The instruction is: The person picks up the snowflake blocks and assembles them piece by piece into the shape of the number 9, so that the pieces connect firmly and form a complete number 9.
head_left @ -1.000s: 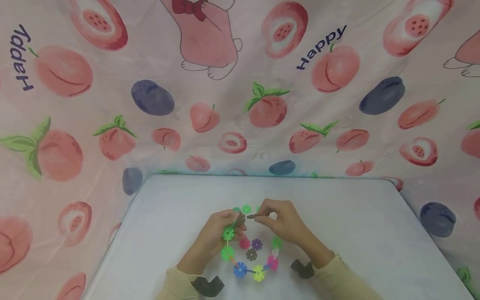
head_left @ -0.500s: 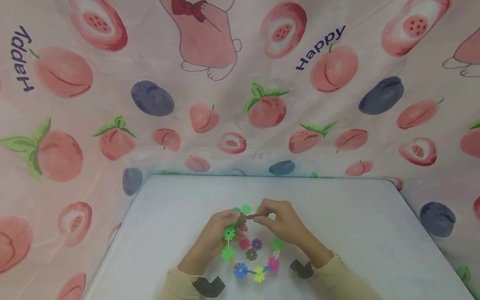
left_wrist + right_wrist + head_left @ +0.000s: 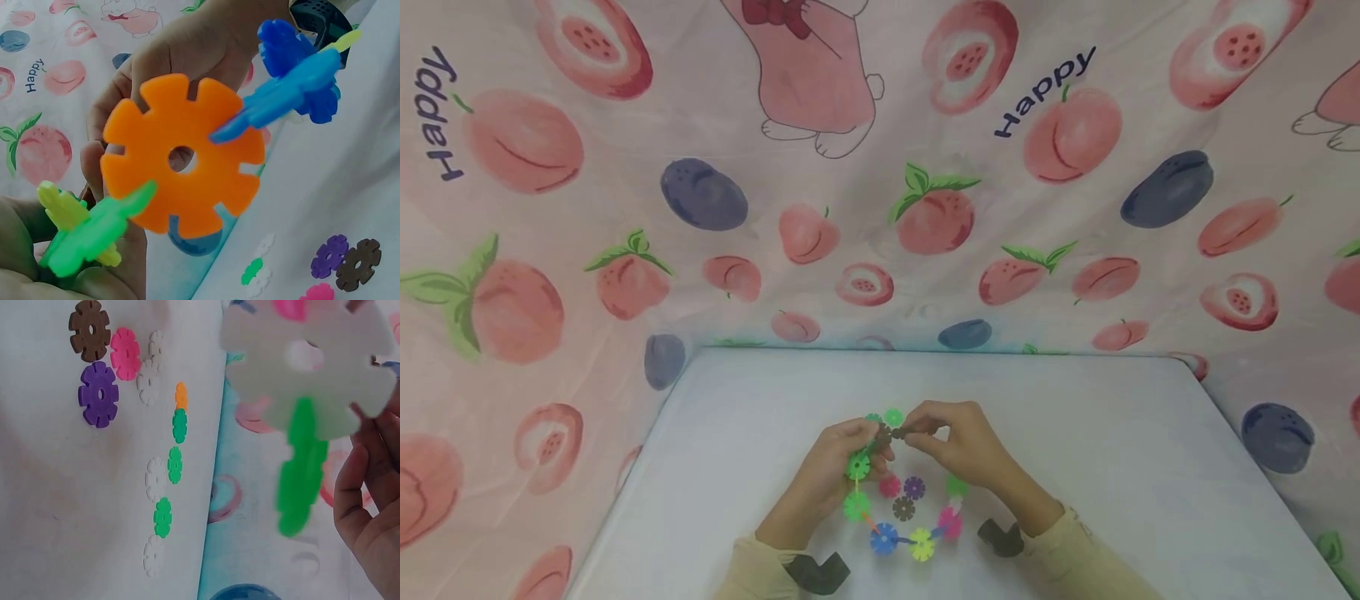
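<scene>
Chain (image 3: 883, 539) of flower discs: lots joined, some loose

I watch from far away, and the chain makes a big bendy curve at the front, like a U. Lots is done. An orange disc (image 3: 215, 172), a yellow disc (image 3: 921, 546), a joined pink disc (image 3: 950, 523) and more are stuck together. It doesn't look like a whole ring. I see no join from the green end (image 3: 956, 485), by the right wrist, to the top of the other side, but the right hand (image 3: 958, 433) may hide some.

The left hand (image 3: 835, 454) grips a brown disc (image 3: 885, 434) at the top of the chain. The right hand pinches a dark disc (image 3: 898, 433), edge-on, up close to the brown one. I can't tell if those two are locked together.

Some discs are left over. A loose pink disc (image 3: 890, 486), a purple disc (image 3: 913, 488) and another brown disc (image 3: 903, 508) sit together inside the curve. Farther back are loose green discs (image 3: 175, 465) and white discs (image 3: 155, 478).

Inside the curve it is tight. The table (image 3: 1097, 433) goes out wide on both sides of the arms. Its back edge is well past the hands, with a fruit cloth (image 3: 850, 183) standing up behind.
</scene>
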{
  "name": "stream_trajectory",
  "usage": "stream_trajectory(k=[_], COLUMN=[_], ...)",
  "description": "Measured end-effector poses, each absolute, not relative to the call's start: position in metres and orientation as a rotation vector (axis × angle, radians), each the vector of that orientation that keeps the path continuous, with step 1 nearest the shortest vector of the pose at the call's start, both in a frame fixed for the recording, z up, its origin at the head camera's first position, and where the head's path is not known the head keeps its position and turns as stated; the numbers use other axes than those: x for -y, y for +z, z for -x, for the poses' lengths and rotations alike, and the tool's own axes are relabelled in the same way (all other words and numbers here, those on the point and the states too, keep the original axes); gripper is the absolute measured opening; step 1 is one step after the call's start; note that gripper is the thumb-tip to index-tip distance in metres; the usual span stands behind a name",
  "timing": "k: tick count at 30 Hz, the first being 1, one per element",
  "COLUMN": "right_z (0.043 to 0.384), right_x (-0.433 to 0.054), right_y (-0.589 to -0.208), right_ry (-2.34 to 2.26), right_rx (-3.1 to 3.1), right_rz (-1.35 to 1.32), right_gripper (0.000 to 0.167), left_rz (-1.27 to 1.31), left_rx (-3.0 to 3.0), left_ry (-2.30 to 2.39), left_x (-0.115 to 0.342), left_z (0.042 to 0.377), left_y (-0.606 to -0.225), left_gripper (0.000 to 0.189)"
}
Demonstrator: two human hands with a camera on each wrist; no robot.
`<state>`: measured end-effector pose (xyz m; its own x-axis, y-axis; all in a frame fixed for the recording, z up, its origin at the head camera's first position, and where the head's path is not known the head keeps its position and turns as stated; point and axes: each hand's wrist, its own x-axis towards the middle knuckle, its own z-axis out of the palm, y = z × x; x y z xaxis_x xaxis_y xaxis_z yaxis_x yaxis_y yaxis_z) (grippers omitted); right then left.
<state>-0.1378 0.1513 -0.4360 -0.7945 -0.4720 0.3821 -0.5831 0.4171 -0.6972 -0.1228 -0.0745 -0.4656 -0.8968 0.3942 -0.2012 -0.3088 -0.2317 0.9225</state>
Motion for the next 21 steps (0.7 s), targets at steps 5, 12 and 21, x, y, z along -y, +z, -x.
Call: stream_trajectory(k=[5, 12, 21], right_z=[0.1382, 0.1406, 0.1409], right_x=[-0.1511, -0.1508, -0.1502], right_y=[-0.436, -0.4397, -0.4368], right_ry=[1.335, 1.37, 1.392], right_rx=[2.514, 2.523, 2.55], right_rz=[-0.939, -0.933, -0.964], right_gripper=[0.01, 0.01, 0.007], left_rz=[-0.097, -0.106, -0.096], left_rx=[-1.578, -1.591, -1.596], left_ry=[2.18, 2.183, 2.18], left_x=[0.0718, 0.0714, 0.0722], left_z=[0.1243, 0.1246, 0.1258], left_y=[-0.4673, -0.4632, -0.4655], left_gripper=[0.026, 0.025, 0.025])
